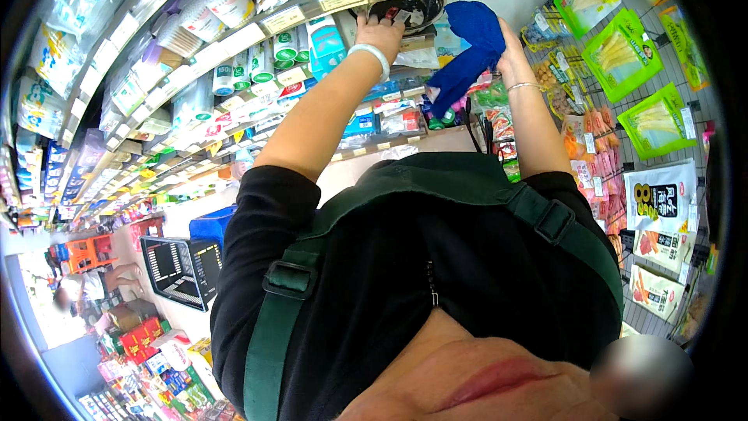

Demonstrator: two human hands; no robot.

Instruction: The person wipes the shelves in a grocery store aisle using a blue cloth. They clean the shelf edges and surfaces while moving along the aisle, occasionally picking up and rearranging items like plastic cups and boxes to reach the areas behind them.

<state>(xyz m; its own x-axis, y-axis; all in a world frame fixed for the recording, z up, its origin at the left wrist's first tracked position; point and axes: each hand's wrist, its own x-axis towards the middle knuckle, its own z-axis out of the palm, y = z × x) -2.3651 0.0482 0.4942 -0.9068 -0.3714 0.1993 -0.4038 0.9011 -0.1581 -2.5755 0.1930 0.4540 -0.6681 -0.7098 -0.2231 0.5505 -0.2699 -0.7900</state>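
My left hand (379,36), with a pale bangle at the wrist, reaches to the shelf at the near side of a dark, round-edged container (425,9). Its fingers are stretched out, touching the container's edge, and nothing shows in them. A few small items in the container are too small to make out. In my right hand (510,48), which wears a thin bracelet, is a bunched blue cloth (477,31). The cloth hangs down in a long fold toward the lower left, and it hides most of the right fingers.
Tubs of cotton swabs (227,9) and green-and-white rolls (261,61) fill the curved shelves at left. Green food packets (623,54) hang on a wire rack at right. A black crate (183,269) stands at lower left; another person (86,284) is farther off.
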